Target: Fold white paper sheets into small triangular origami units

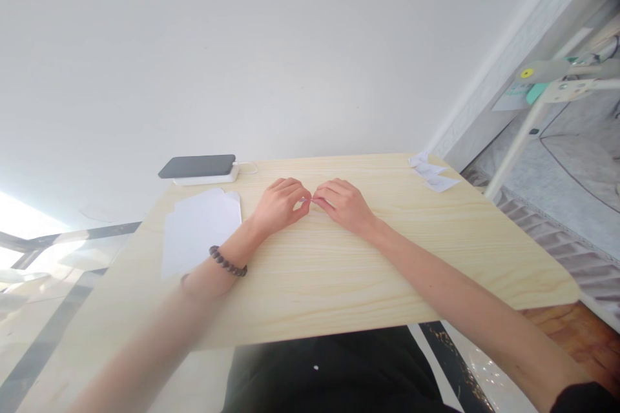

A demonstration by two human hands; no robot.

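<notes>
My left hand (282, 206) and my right hand (344, 204) meet above the middle of the wooden table, fingertips nearly touching. Both are closed in a pinch. Between them shows a small sliver of white paper (304, 199), mostly hidden by the fingers, so its shape cannot be made out. A beaded bracelet (227, 261) circles my left wrist. Beside my left forearm lie white paper sheets (201, 226), overlapping and partly covered by the arm.
A dark phone (197, 166) rests on a white box (206, 179) at the back left, with a white cable. Several folded paper pieces (433, 175) lie at the back right corner of the table (329, 284). A wall stands behind; a white metal frame (520, 132) is at the right.
</notes>
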